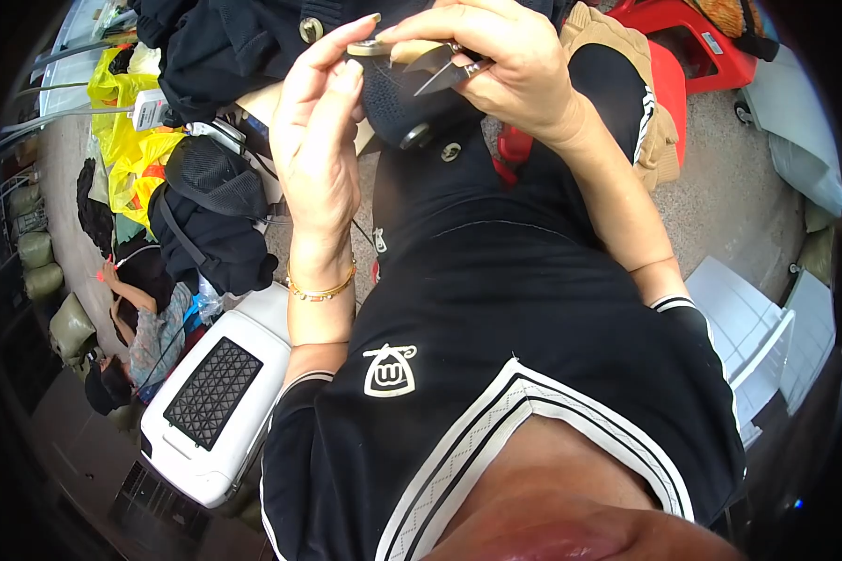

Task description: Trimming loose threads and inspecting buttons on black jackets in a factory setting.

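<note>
A dark knitted garment (385, 101) with large round buttons lies over my lap. Between the thumb and fingers of my left hand (320, 140) is pinched the edge of a metal-rimmed button (369, 47), with the knit hanging below it. My right hand (519, 70) holds a pair of small thread snips (444, 77), their two pointed blades apart and directed at the button. The right thumb and fingertips also reach close to that button; whether they touch it I cannot tell. Another button (415, 136) shows lower on the knit.
More dark clothing (225, 56) is heaped beyond my left hand. Left of me are a yellow plastic bag (122, 168), a black bag (206, 238) and a white case (182, 458) with a dark mesh panel. Another person (154, 341) sits farther left. A red stool (720, 65) stands at the far right.
</note>
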The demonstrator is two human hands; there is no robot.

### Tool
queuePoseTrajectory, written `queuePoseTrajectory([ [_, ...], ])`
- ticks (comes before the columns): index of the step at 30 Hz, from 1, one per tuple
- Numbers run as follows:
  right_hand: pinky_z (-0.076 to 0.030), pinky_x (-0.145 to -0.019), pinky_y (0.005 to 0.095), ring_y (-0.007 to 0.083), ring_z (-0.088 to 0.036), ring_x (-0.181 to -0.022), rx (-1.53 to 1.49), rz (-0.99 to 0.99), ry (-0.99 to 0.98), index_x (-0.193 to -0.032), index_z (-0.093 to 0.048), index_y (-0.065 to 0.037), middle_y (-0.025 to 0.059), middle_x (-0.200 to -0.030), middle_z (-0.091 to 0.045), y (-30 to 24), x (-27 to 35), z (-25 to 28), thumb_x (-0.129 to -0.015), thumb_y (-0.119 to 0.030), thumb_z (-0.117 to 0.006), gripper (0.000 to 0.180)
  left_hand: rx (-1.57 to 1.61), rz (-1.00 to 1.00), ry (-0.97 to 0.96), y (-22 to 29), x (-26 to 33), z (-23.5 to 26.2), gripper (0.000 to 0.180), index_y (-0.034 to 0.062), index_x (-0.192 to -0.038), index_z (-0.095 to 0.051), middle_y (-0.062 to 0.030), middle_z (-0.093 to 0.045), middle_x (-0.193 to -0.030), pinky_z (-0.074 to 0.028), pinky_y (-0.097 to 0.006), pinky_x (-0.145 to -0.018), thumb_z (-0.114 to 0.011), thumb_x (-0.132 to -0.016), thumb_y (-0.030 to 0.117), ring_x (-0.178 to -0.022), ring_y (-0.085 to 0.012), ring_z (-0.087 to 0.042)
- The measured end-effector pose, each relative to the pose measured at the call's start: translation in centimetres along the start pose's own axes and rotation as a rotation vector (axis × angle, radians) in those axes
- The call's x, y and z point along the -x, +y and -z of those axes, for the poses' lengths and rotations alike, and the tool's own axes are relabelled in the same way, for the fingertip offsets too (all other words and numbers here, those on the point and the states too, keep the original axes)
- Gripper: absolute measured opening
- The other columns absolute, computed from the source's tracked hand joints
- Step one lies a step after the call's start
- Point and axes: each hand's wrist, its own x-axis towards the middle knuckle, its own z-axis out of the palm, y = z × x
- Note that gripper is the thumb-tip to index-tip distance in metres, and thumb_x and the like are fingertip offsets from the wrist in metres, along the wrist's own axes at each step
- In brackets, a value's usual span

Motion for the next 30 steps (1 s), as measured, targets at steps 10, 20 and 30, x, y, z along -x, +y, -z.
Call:
queuePoseTrajectory([
  [10,-0.044,-0.061,0.0254,0.0146,-0.054,-0.067,-0.312,-0.608,-0.056,-0.098,-0.065,-0.002,0.0046,-0.079,-0.055,-2.8,0.2,1.7,-0.075,-0.002,-0.075,0.025,-0.063,-0.043,0.060,-1.0,-0.3,-0.1,0.021,-0.0005,-0.111,-0.064,-0.0063,-0.069,-0.098,-0.048,-0.018,-0.068,-0.057,-0.096,0.013,-0.075,-0.0045,-0.060],
  [20,-0.044,-0.065,0.0266,0.0178,-0.055,-0.073,-0.074,-0.502,-0.234,-0.115,-0.063,0.001,0.0078,-0.083,-0.057,-3.8,0.9,4.3,-0.082,-0.003,-0.070,0.034,-0.061,-0.117,0.133,-1.7,-0.2,-0.5,0.021,-0.0002,-0.109,-0.064,-0.0052,-0.069,-0.097,-0.046,-0.016,-0.066,-0.058,-0.096,0.015,-0.076,-0.0043,-0.060],
  [30,-0.046,-0.062,0.0249,0.0166,-0.057,-0.071,-0.020,-0.497,-0.271,-0.114,-0.065,0.000,0.0073,-0.085,-0.056,-4.0,0.6,4.2,-0.082,-0.003,-0.071,0.033,-0.092,-0.160,0.101,-2.0,0.0,-0.5,0.021,0.0009,-0.111,-0.064,-0.0076,-0.068,-0.107,-0.041,-0.013,-0.063,-0.057,-0.096,0.014,-0.076,-0.0016,-0.055],
])
